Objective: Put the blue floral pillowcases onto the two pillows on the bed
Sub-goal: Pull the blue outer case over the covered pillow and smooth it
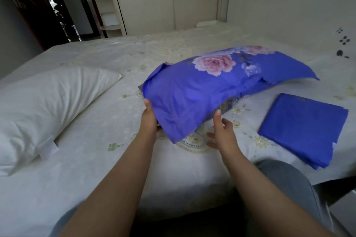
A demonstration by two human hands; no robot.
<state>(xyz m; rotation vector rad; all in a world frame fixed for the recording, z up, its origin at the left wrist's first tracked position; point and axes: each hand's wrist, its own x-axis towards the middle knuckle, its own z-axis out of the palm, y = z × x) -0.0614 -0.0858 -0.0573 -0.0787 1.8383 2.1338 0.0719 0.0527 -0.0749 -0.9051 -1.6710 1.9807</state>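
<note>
At nine o'clock: bare white pillow (48,98) lying on the bed (107,169). Just left of centre: left hand (149,118) gripping the near edge of the blue floral pillowcase (208,86), raised slightly off the sheet. Right of it: right hand (223,131) with fingers spread, holding nothing, beside the hanging corner. At three o'clock: folded blue pillowcase (302,129) flat on the bed.

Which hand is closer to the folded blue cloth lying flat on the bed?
The right hand. It hovers open just left of the folded cloth, with bare sheet between them. The left hand is farther off, gripping the near end of the covered pillow.
</note>
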